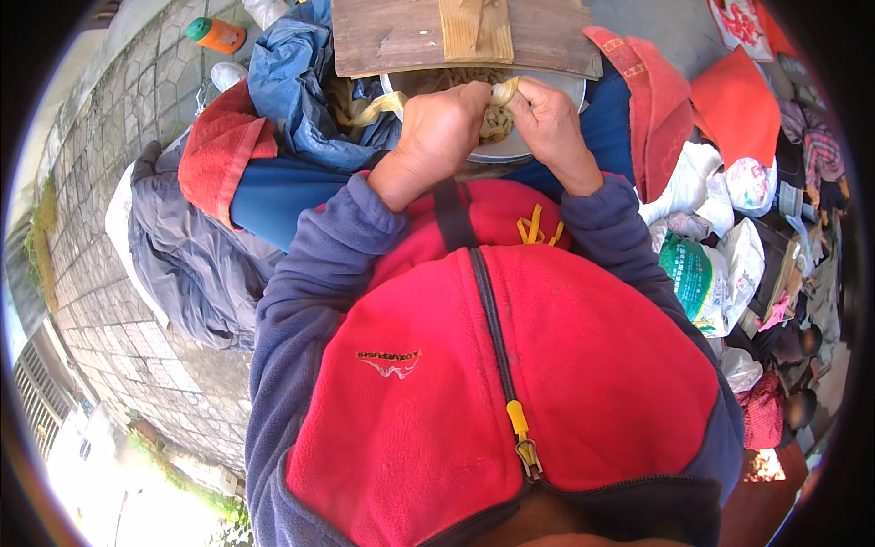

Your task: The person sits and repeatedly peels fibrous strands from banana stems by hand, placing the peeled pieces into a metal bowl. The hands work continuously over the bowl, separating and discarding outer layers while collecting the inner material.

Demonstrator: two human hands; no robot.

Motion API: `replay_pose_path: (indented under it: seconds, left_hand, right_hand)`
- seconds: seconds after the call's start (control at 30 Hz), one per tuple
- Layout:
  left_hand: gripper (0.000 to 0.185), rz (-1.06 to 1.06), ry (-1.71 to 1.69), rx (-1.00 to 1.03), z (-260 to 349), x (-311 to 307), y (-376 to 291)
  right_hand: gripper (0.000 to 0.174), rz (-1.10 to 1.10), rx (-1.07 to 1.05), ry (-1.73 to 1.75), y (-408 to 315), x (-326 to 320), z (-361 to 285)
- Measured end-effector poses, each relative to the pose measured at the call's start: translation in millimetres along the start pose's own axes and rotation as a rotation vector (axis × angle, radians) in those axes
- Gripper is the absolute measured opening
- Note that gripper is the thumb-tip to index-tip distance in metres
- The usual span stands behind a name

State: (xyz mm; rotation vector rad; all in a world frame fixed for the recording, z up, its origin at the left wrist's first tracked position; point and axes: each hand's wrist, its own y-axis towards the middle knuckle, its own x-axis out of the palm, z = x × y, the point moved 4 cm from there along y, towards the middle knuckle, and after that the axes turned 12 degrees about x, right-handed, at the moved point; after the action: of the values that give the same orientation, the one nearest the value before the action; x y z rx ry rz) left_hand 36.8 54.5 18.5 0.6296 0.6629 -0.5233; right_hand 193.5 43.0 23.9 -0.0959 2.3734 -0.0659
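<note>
My left hand and my right hand are close together over a white basin between my knees. Both grip a pale yellow strip, probably dried plant fibre, twisted or folded between the thumbs. Its loose end runs out left, past my left hand, towards a crumpled blue plastic bag. More pale strips show at the bag's mouth. Below my hands, a knobbly tan braid or cord is heaped in the basin. My fingers hide how the strip is joined there.
A wooden board with a paler plank covers the basin's far part. Red cloths lie over my legs. An orange bottle with a green cap and a grey jacket are left. Plastic bags crowd the right.
</note>
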Motion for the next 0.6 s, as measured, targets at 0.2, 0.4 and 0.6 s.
replay_pose_path:
  seconds: [0.2,0.4,0.6]
  left_hand:
    - [0.034,0.112,-0.089,0.104,7.0,0.8,-4.0]
    - [0.042,0.079,-0.374,0.001,-1.3,5.4,-4.3]
    - [0.034,0.075,-0.283,-0.133,13.1,-10.0,5.2]
  right_hand:
    - [0.028,-0.511,0.623,1.353,-24.9,54.5,32.3]
    - [0.029,-0.610,0.484,1.554,-17.6,50.3,28.7]
    - [0.016,0.008,0.135,0.684,-5.5,26.4,18.3]
